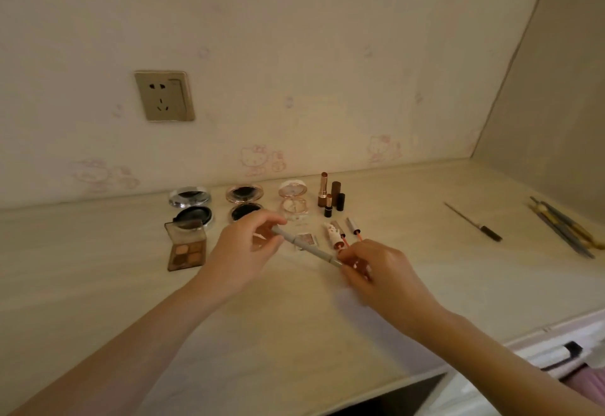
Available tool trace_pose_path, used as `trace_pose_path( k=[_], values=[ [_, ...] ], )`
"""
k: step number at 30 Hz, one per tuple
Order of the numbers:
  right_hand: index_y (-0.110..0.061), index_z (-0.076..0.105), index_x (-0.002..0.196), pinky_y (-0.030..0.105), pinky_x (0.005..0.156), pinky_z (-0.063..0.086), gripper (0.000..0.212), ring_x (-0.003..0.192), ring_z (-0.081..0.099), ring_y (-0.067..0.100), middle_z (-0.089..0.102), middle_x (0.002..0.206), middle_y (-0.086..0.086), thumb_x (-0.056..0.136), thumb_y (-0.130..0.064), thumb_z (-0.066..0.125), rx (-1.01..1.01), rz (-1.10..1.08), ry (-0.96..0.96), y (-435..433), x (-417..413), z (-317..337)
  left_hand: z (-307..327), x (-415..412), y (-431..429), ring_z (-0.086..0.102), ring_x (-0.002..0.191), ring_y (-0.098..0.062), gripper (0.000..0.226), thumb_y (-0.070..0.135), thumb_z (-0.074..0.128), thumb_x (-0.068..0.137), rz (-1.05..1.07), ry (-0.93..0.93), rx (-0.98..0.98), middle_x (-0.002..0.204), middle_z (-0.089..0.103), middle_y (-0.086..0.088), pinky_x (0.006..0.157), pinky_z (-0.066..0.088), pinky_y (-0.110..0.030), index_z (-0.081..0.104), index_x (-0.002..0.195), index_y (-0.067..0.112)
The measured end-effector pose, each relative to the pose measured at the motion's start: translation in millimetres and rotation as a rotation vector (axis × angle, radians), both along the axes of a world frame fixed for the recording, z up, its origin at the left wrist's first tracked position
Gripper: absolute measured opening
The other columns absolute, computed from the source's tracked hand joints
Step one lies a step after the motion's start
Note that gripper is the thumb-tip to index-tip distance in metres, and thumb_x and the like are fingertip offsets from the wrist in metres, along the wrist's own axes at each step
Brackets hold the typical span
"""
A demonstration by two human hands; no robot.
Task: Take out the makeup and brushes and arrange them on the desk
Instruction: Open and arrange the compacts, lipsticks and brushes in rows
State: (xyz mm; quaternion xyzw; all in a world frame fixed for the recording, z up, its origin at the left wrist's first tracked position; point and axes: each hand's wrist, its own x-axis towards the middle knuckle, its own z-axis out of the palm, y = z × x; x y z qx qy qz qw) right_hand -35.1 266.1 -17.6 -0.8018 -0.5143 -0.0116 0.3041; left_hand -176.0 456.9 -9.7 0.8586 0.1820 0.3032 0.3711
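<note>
Pen [307, 248], grey, right of the palette [186, 252], ends pinched between fingers of left grip [244, 248] and right grip [376, 268].

A cream wall [327, 39] is seen across the upper frame, printed with faded pink cartoon cats [253, 157]. A beige wall socket [164, 96] is mounted left of centre. A plain grey-beige side panel [550, 104] is seen at upper right. The lower half is taken up by a pale wood-grain desk top [294, 334]. Lighting is noted as warm and dim.
</note>
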Motion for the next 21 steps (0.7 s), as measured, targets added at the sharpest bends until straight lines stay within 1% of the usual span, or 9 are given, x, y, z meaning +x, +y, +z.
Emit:
trace_pose_path(
  k=[3,6,9,11,14,18,21],
  values=[
    [-0.035,0.064,0.095,0.006,0.065,0.042,0.008,0.075,0.055,-0.003,0.058,0.083,-0.02,0.09,-0.031,0.062,-0.016,0.038,0.042,17.4,-17.0,-3.6,0.1,-19.0,4.3,0.066,0.085,-0.003,0.026,0.005,0.067,0.086,0.06,-0.082,-0.124,0.095,0.067,0.006,0.074,0.053,-0.016,0.066,0.104,0.024],
    [-0.042,0.06,0.092,0.007,0.064,0.046,0.011,0.078,0.057,-0.007,0.061,0.083,-0.021,0.089,-0.032,0.063,-0.035,0.069,0.193,36.0,-31.8,-4.8,4.0,-31.5,4.7,0.067,0.082,-0.004,0.029,-0.001,0.066,0.085,0.088,-0.213,-0.253,0.097,0.067,0.001,0.068,0.051,-0.013,0.066,0.104,0.02],
    [-0.041,0.061,0.092,0.007,0.066,0.047,0.014,0.083,0.057,-0.007,0.064,0.086,-0.018,0.089,-0.028,0.064,-0.024,0.102,0.319,53.7,-44.8,-5.4,7.1,-41.9,7.3,0.071,0.081,-0.014,0.035,-0.003,0.065,0.085,0.133,-0.333,-0.408,0.096,0.067,-0.002,0.072,0.058,-0.024,0.062,0.112,0.018],
    [-0.038,0.063,0.094,0.006,0.069,0.047,0.014,0.085,0.057,-0.008,0.064,0.086,-0.019,0.088,-0.026,0.064,-0.002,0.13,0.365,62.1,-52.6,-7.2,6.2,-47.0,8.9,0.072,0.078,-0.016,0.039,-0.005,0.065,0.084,0.141,-0.389,-0.471,0.093,0.068,-0.004,0.069,0.058,-0.024,0.059,0.115,0.018],
    [-0.034,0.066,0.096,0.009,0.07,0.048,0.013,0.084,0.058,-0.005,0.065,0.085,-0.017,0.088,-0.024,0.065,0.061,0.138,0.424,72.2,-62.6,-12.0,-0.3,-48.7,8.2,0.072,0.078,-0.017,0.035,-0.005,0.066,0.084,0.145,-0.395,-0.544,0.089,0.07,-0.006,0.066,0.057,-0.023,0.06,0.114,0.014],
    [-0.033,0.068,0.095,0.012,0.071,0.048,0.014,0.081,0.06,-0.001,0.067,0.084,-0.017,0.087,-0.023,0.066,0.145,0.127,0.484,79.9,-72.4,-19.0,-15.6,-46.8,0.7,0.072,0.084,-0.019,0.016,0.004,0.067,0.085,0.117,-0.288,-0.553,0.087,0.073,-0.001,0.072,0.058,-0.025,0.068,0.098,0.013],
    [-0.038,0.067,0.096,0.011,0.067,0.046,0.015,0.078,0.06,-0.001,0.067,0.083,-0.019,0.087,-0.025,0.065,0.15,0.176,0.484,82.2,-76.4,-21.7,-19.8,-46.3,-2.4,0.071,0.083,-0.016,0.014,0.007,0.067,0.085,0.114,-0.3,-0.557,0.088,0.074,0.001,0.069,0.056,-0.02,0.069,0.095,0.016]
  ],
)
